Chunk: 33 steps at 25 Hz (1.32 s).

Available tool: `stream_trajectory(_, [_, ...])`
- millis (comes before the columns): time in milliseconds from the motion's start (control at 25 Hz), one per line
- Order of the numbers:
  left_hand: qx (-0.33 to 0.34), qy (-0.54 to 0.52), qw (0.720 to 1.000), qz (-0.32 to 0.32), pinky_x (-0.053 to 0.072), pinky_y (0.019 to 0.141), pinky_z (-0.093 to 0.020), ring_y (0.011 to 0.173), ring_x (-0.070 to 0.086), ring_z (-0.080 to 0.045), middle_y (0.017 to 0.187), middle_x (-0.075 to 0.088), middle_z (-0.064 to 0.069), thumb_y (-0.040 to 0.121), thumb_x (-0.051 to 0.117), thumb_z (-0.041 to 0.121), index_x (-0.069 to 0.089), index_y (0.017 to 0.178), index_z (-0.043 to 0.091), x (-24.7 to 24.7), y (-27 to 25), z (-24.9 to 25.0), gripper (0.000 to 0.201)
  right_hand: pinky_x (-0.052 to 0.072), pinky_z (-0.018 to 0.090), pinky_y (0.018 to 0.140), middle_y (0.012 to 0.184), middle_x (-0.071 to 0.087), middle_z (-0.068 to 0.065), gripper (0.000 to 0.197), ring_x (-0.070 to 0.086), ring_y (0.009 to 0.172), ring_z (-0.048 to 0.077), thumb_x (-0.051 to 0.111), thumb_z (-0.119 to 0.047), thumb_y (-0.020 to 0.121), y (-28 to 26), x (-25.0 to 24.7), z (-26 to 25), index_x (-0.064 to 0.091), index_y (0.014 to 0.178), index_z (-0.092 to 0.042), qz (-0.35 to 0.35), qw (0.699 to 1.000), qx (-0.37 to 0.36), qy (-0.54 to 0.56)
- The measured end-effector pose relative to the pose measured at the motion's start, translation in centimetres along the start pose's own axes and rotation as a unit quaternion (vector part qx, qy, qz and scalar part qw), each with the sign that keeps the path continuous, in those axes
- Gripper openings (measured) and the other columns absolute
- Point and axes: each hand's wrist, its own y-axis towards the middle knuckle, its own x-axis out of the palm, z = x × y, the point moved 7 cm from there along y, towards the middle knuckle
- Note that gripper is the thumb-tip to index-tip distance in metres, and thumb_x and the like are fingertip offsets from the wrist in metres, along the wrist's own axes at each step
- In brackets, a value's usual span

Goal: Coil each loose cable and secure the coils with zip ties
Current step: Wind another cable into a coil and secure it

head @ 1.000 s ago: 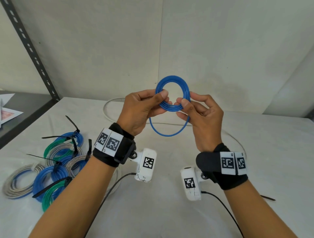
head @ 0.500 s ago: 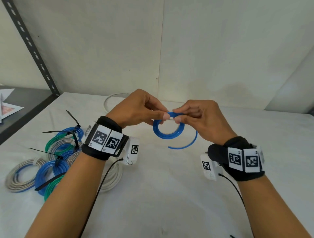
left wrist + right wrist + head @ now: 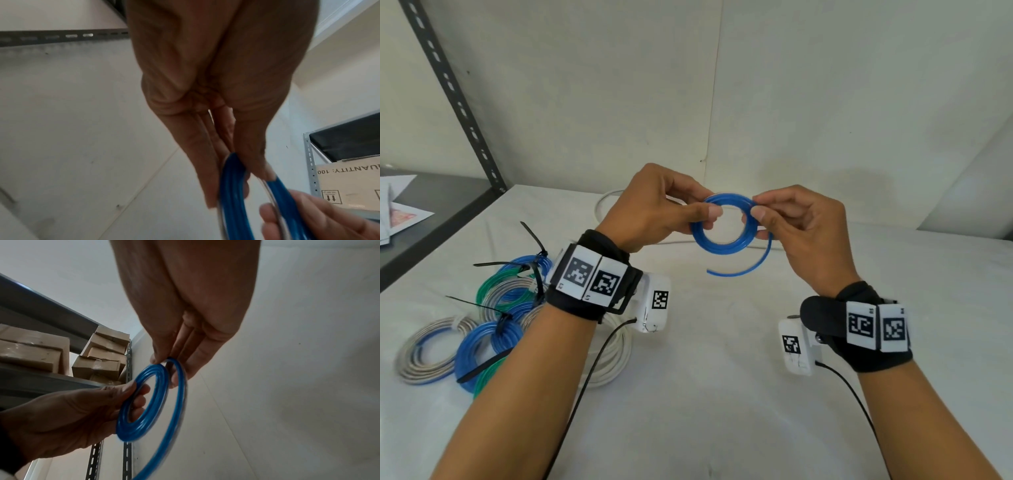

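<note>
We are holding the blue cable coil [image 3: 724,224] in the air above the white table [image 3: 722,394], our left hand [image 3: 657,209] pinching its left side and our right hand [image 3: 796,226] pinching its right side between thumb and fingers. A loose tail [image 3: 743,269] is hanging below. We are judging it best to keep the left pinch firm while feeding that tail round flush.

Head camera looks down on the white table [image 3: 722,394]; both wrist cameras peer up close, sharing the blue coiled cable [image 3: 724,245]
</note>
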Motion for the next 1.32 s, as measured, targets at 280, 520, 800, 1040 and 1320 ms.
stream_trajectory(280, [-0.021,-0.174,0.983,0.062,0.062,0.076,-0.037,0.082,0.075,-0.027,0.087,0.075,-0.017,0.092,0.07,0.01,0.071,0.105,-0.004,0.9,0.6,-1.0,0.019,0.061,0.035,0.073,0.095,0.078,0.014,0.021,0.076,0.09,0.028,0.065,-0.006,0.095,-0.5,0.3,0.4,0.063,0.116,-0.004,0.088,0.985,0.04,0.143])
stream_trajectory(520, [-0.043,-0.261,0.96,0.088,0.06,0.074,-0.031,0.085,0.075,-0.025,0.091,0.075,-0.013,0.094,0.068,0.011,0.071,0.105,-0.002,2.1,0.7,-2.0,0.018,0.061,0.032,0.07,0.1,0.077,0.013,0.035,0.076,0.091,0.026,0.063,-0.006,0.097,-0.9,1.0,1.0,0.059,0.132,-0.008,0.104,0.986,0.027,0.128])
stream_trajectory(800, [-0.037,-0.06,0.997,-0.022,0.061,0.076,-0.033,0.088,0.076,-0.025,0.097,0.077,-0.014,0.088,0.076,0.019,0.072,0.116,0.009,2.0,0.7,-1.7,0.031,0.061,0.033,0.073,0.092,0.078,0.009,0.033,0.076,0.085,0.023,0.062,-0.004,0.097,-0.1,0.4,0.5,0.065,0.129,-0.01,-0.079,0.997,0.018,-0.012])
stream_trajectory(1040, [-0.049,0.053,0.991,-0.111,0.063,0.08,-0.044,0.081,0.076,-0.025,0.085,0.077,-0.011,0.084,0.08,0.018,0.078,0.103,0.007,2.3,0.1,-1.9,0.022,0.061,0.035,0.082,0.095,0.078,-0.001,0.03,0.076,0.079,0.018,0.065,-0.009,0.096,-0.7,1.2,0.2,0.072,0.123,-0.02,-0.161,0.979,0.019,-0.127])
stream_trajectory(1320, [-0.013,-0.081,0.996,0.028,0.062,0.074,-0.039,0.08,0.074,-0.029,0.088,0.072,-0.027,0.089,0.073,0.008,0.072,0.104,-0.005,-0.2,0.4,-0.9,0.02,0.062,0.038,0.068,0.082,0.077,0.007,0.01,0.076,0.077,0.024,0.077,-0.009,0.086,0.0,-0.9,0.0,0.068,0.089,-0.008,0.043,0.999,0.009,-0.001])
